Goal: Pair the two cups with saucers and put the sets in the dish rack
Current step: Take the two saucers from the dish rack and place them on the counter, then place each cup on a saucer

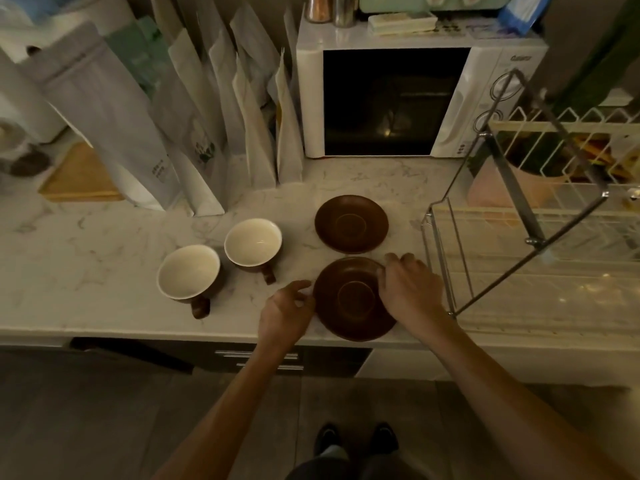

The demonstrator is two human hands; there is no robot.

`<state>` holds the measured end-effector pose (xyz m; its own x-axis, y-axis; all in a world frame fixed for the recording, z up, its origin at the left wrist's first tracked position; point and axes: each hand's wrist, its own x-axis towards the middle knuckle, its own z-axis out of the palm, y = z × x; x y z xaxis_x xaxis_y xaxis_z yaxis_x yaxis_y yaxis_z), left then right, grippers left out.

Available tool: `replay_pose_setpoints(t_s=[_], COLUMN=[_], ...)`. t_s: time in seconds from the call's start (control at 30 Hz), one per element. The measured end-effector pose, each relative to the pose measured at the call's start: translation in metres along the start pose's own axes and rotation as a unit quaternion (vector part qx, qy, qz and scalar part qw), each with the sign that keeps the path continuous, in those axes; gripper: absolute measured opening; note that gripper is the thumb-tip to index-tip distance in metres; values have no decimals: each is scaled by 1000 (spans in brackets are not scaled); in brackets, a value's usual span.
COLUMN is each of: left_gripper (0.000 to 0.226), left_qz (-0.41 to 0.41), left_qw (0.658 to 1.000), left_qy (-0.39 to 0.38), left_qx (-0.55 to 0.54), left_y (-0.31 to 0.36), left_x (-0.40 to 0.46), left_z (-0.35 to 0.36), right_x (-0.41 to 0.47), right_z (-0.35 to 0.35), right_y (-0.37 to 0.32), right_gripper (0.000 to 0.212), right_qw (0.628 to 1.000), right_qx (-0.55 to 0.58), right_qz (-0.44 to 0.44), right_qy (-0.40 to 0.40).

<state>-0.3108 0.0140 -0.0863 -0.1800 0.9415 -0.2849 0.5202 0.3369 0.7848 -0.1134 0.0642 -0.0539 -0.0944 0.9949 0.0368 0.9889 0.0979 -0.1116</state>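
Two brown saucers lie on the marble counter: the near saucer (349, 299) by the front edge and the far saucer (351, 224) behind it. My right hand (408, 289) rests on the near saucer's right rim, fingers curled over it. My left hand (287, 308) touches its left rim with fingers apart. Two brown cups with cream insides stand upright to the left, the left cup (188, 276) and the right cup (252, 244), handles pointing toward me. The wire dish rack (446, 258) stands at the right.
A white microwave (391, 98) sits behind the saucers. Several paper bags (194, 126) stand at the back left beside a wooden board (79, 174). The rack's upper tier (561, 150) holds coloured items. The counter's front edge (207, 336) runs just below the near saucer.
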Motion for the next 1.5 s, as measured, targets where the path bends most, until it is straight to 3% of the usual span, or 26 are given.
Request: replay_pose_setpoints(t_s=[0.13, 0.27, 0.5, 0.6, 0.77, 1.07, 1.5], left_gripper=[28, 31, 57, 58, 54, 48, 47], left_qz=[-21, -61, -156, -141, -100, -109, -66], left_qw=[999, 992, 941, 936, 944, 918, 920], left_qy=[32, 74, 146, 161, 197, 202, 153], left_qx=[36, -86, -262, -279, -244, -324, -354], left_y=[-17, -27, -16, -10, -12, -12, 22], left_x=[-6, -14, 6, 13, 15, 28, 44], left_z=[-33, -62, -63, -56, -44, -41, -49], right_x=[24, 49, 80, 87, 92, 96, 104], right_z=[-17, -16, -4, 2, 13, 25, -4], right_y=[-31, -71, -123, -134, -150, -150, -102], right_gripper=[33, 39, 44, 48, 39, 36, 34], right_qw=[991, 978, 964, 949, 953, 931, 908], right_qx=[123, 187, 216, 260, 235, 307, 396], right_qz=[-45, -80, -83, -65, -79, -40, 21], right_qy=[19, -57, -134, -164, -174, -192, -139])
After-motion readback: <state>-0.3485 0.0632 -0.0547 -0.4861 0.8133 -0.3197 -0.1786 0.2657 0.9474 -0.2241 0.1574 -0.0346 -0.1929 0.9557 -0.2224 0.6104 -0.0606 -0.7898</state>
